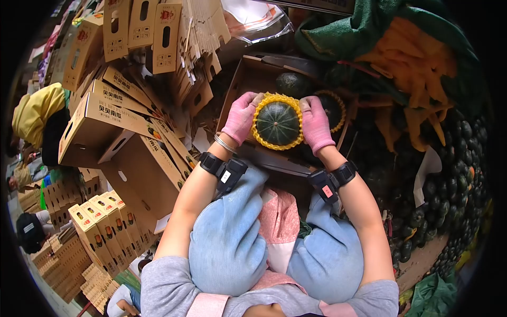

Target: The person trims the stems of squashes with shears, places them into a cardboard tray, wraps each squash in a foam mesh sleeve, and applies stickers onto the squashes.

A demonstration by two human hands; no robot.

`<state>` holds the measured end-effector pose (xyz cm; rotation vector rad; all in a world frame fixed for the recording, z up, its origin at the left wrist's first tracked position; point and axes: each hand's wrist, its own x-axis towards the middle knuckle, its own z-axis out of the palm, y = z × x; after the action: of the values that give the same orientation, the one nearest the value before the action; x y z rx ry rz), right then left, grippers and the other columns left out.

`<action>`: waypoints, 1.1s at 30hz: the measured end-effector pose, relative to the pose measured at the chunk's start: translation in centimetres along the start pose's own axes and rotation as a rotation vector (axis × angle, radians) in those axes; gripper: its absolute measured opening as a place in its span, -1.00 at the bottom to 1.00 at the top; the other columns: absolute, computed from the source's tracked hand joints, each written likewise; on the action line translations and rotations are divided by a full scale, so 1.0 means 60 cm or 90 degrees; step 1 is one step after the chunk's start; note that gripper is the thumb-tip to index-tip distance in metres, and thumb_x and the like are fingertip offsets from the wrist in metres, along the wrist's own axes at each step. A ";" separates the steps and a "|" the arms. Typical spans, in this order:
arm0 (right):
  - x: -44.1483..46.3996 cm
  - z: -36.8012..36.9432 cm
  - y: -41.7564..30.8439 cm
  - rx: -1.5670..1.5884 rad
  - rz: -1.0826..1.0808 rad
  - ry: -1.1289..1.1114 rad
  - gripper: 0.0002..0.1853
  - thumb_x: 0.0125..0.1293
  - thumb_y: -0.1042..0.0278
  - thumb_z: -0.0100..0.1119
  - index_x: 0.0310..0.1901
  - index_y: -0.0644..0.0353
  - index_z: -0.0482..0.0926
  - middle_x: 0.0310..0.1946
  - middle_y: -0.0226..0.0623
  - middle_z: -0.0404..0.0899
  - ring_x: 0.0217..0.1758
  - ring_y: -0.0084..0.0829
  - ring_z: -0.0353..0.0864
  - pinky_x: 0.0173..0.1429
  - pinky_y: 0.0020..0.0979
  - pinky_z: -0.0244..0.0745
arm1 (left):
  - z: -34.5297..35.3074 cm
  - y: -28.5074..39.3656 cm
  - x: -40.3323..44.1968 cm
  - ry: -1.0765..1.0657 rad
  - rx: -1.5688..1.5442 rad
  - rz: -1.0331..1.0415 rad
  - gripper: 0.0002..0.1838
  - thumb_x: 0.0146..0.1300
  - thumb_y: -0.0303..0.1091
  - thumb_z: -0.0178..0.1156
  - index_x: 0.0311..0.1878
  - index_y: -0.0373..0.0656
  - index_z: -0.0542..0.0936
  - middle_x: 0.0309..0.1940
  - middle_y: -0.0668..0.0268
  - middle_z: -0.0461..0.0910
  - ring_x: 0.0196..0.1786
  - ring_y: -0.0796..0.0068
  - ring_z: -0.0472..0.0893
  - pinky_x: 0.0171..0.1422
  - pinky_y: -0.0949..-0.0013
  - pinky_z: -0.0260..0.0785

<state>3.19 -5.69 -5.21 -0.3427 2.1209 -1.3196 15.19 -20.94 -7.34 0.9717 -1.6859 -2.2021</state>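
Note:
Between my two pink-gloved hands is a dark green pumpkin (pixel 277 123) with a yellow foam net (pixel 259 136) around its sides, its top showing. My left hand (pixel 243 117) grips the net's left edge, and my right hand (pixel 316 124) grips the right edge. They hold it over an open cardboard box (pixel 234 84) in front of my knees. Inside that box lie a bare dark green pumpkin (pixel 291 83) and, partly behind my right hand, another pumpkin (pixel 326 108) in a yellow net.
Left of me stands a large open carton (pixel 138 182), with flattened printed cartons (pixel 169 37) stacked beyond it. A heap of dark green pumpkins (pixel 449 179) fills the right side. Orange foam nets (pixel 409 55) lie at the upper right by a green sack (pixel 343 37). Other people (pixel 37 116) are at far left.

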 end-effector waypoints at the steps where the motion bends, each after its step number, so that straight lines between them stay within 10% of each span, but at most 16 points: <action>1: -0.006 0.002 -0.002 -0.067 -0.042 0.050 -0.70 0.41 0.11 0.00 0.00 0.14 0.41 -0.38 -0.10 0.53 -0.22 -0.14 0.59 -0.07 -0.26 0.48 | -0.001 -0.002 -0.004 0.042 0.056 0.029 -0.70 0.39 -0.19 0.09 0.02 -0.21 0.46 -0.27 0.42 0.50 -0.20 0.66 0.44 -0.08 0.57 0.33; 5: -0.056 -0.033 -0.029 -0.223 -0.293 0.077 -0.60 0.34 0.08 0.08 0.11 0.09 0.34 -0.10 -0.05 0.44 -0.08 0.04 0.54 0.00 -0.15 0.48 | -0.004 0.053 -0.043 0.000 0.131 0.027 -0.63 0.43 -0.12 0.01 0.13 -0.17 0.39 -0.19 0.39 0.48 -0.22 0.64 0.44 -0.11 0.57 0.34; 9: -0.063 -0.020 -0.006 -0.155 -0.246 -0.028 -0.47 0.26 0.10 0.19 0.18 0.13 0.29 0.04 -0.03 0.39 0.07 0.02 0.49 0.09 -0.15 0.47 | -0.018 0.051 -0.051 -0.117 0.092 -0.079 -0.66 0.45 -0.14 -0.02 0.12 -0.16 0.40 -0.21 0.42 0.47 -0.22 0.67 0.41 -0.10 0.57 0.33; 15: -0.084 -0.032 -0.091 -0.141 -0.294 -0.008 0.22 -0.28 -0.07 0.58 0.38 0.06 -0.03 0.17 0.09 0.21 0.16 -0.01 0.40 0.27 -0.17 0.36 | 0.011 0.105 -0.074 -0.237 -0.195 0.059 -0.42 0.42 0.13 -0.11 0.21 -0.20 0.39 -0.02 0.34 0.47 -0.08 0.66 0.45 0.05 0.53 0.34; 17: -0.069 -0.021 -0.125 -0.093 -0.305 -0.015 0.19 -0.33 0.02 0.60 0.36 0.03 0.03 0.14 0.06 0.20 0.17 -0.05 0.37 0.26 -0.19 0.37 | 0.000 0.137 -0.079 -0.322 -0.221 0.120 -0.30 0.38 0.21 -0.13 0.25 -0.29 0.36 0.02 0.29 0.48 0.01 0.59 0.49 0.14 0.49 0.34; 21: -0.031 0.051 -0.139 -0.112 -0.422 0.024 0.02 -0.40 0.09 0.49 0.21 0.01 0.18 -0.01 -0.07 0.35 0.10 -0.04 0.37 0.16 -0.13 0.39 | -0.079 0.108 -0.050 0.115 0.222 0.242 -0.72 0.35 -0.31 0.06 0.07 -0.18 0.53 -0.28 0.36 0.59 -0.20 0.57 0.57 -0.06 0.45 0.43; 26: -0.015 0.141 -0.070 -0.155 -0.514 -0.115 0.04 -0.43 -0.10 0.45 0.19 0.04 0.17 0.00 -0.10 0.36 0.16 -0.09 0.37 0.31 -0.02 0.13 | -0.154 0.025 -0.075 -0.004 0.451 0.112 -0.19 0.08 -0.39 0.22 0.39 0.15 0.07 -0.31 0.15 0.60 -0.21 0.21 0.64 -0.04 0.24 0.45; 33: -0.022 0.114 -0.069 -0.449 -0.376 -0.211 -0.03 -0.42 -0.05 0.44 0.18 -0.08 0.25 -0.01 0.02 0.35 0.17 0.01 0.34 0.32 -0.03 0.10 | -0.129 0.060 -0.094 0.074 0.489 -0.015 -0.36 0.02 -0.52 0.14 0.19 -0.01 0.14 -0.40 0.07 0.58 -0.25 0.01 0.62 -0.08 0.11 0.44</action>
<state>8.03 -11.85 -3.28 -1.4567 2.1965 -0.6515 23.37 -25.23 -2.97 1.2328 -2.5149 -1.4459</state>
